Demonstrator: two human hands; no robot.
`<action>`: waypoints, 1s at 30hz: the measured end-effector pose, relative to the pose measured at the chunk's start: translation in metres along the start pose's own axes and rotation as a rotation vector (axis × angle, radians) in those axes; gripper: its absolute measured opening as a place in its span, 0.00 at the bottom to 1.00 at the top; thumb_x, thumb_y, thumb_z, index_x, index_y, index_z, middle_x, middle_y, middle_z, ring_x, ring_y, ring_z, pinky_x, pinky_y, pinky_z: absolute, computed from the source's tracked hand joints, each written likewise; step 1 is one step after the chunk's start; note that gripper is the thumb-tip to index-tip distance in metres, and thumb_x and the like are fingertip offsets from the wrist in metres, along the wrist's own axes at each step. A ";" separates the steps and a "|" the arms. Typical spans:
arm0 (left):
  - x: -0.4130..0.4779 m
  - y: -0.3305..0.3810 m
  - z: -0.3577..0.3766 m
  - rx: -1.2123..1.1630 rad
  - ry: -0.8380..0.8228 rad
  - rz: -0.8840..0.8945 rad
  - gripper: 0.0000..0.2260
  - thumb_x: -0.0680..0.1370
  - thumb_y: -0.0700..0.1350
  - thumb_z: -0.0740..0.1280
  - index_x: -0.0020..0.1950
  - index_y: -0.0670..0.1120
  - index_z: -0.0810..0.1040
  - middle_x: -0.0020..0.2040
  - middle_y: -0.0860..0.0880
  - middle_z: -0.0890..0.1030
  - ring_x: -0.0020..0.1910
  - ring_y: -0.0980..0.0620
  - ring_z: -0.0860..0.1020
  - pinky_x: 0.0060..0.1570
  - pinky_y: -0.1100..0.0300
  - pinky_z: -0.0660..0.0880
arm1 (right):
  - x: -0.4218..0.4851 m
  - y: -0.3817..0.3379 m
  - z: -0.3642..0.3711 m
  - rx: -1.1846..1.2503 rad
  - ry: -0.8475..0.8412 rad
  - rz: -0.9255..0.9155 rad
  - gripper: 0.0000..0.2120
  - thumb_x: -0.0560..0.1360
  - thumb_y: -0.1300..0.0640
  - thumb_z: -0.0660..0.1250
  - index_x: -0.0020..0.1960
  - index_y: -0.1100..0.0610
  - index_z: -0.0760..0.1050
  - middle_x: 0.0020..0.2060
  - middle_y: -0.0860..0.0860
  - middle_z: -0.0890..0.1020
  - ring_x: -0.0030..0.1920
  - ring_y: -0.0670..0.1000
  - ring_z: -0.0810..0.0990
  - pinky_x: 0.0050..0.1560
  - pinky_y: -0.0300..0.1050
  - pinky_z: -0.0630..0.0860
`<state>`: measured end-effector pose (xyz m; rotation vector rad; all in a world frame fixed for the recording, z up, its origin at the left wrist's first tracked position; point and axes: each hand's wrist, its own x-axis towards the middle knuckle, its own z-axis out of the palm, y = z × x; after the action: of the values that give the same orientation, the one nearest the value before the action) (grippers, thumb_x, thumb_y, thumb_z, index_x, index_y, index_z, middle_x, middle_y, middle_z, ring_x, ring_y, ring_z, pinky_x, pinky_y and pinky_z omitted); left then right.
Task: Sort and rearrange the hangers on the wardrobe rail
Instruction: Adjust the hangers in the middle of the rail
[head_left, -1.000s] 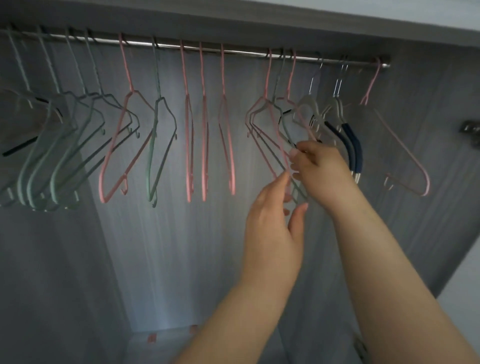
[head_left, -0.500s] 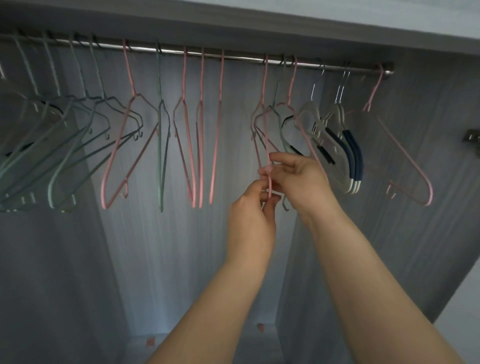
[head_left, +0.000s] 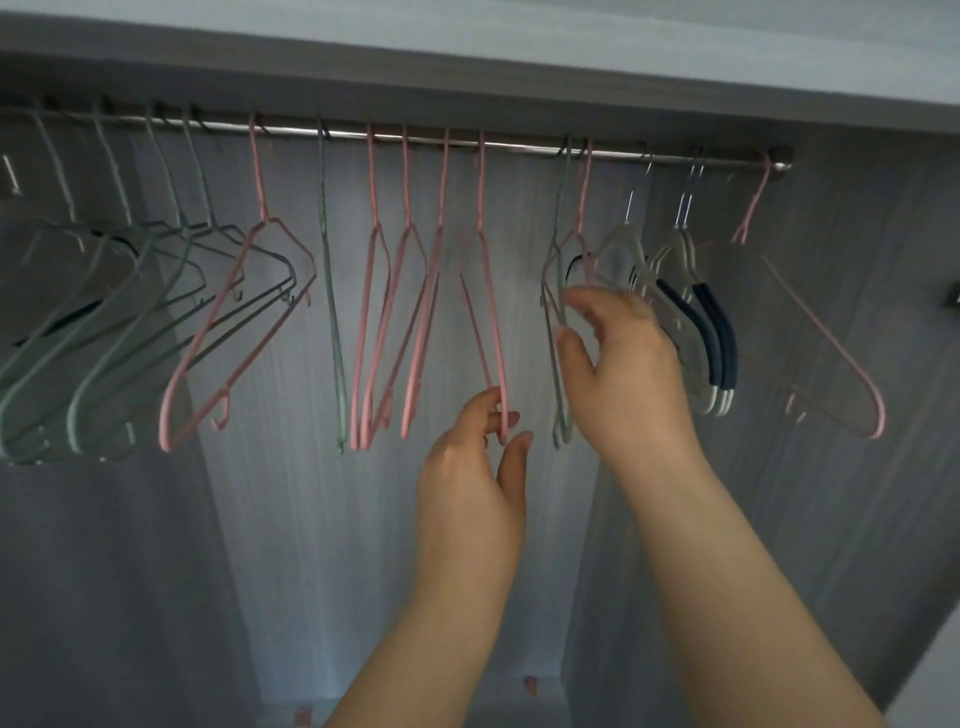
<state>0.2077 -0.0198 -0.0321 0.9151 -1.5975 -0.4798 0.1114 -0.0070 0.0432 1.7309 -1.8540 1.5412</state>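
Inside a grey wardrobe, the rail (head_left: 519, 147) runs above both hands. The left hand (head_left: 470, 467) pinches the lower end of a pink hanger (head_left: 492, 322). Just beside it, the right hand (head_left: 618, 374) curls at a green hanger (head_left: 562, 208), but blur hides whether it has a grip. The step looks like grouping by colour. The pink hanger likely needs sliding left to join the others.

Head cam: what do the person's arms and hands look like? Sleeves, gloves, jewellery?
The left hand and right hand are bare: no gloves, rings or markings visible. The left forearm and right forearm are bare down to the frame edge, with no sleeve, cuff, watch or bracelet in view.
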 end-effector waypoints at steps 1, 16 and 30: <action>-0.004 0.002 0.002 0.029 0.010 0.021 0.20 0.76 0.44 0.65 0.67 0.50 0.67 0.58 0.55 0.74 0.58 0.58 0.72 0.56 0.69 0.65 | 0.005 0.004 -0.004 -0.037 -0.021 0.022 0.20 0.79 0.59 0.59 0.70 0.56 0.66 0.67 0.53 0.71 0.66 0.50 0.71 0.60 0.33 0.63; -0.004 0.019 0.025 -0.050 -0.193 0.004 0.21 0.80 0.45 0.56 0.72 0.51 0.58 0.64 0.61 0.63 0.62 0.64 0.65 0.57 0.82 0.56 | 0.018 0.031 0.013 0.634 -0.276 0.493 0.18 0.79 0.69 0.56 0.68 0.63 0.67 0.44 0.53 0.80 0.39 0.47 0.80 0.41 0.35 0.80; 0.014 -0.005 0.014 -0.043 -0.032 0.004 0.08 0.76 0.39 0.64 0.39 0.45 0.80 0.28 0.43 0.75 0.30 0.55 0.68 0.27 0.68 0.64 | 0.018 0.020 0.018 0.729 -0.379 0.437 0.20 0.77 0.71 0.56 0.68 0.63 0.66 0.39 0.54 0.79 0.36 0.49 0.80 0.36 0.35 0.80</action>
<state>0.1956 -0.0361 -0.0299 0.8757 -1.6117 -0.5269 0.0986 -0.0360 0.0365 2.1116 -2.1100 2.4402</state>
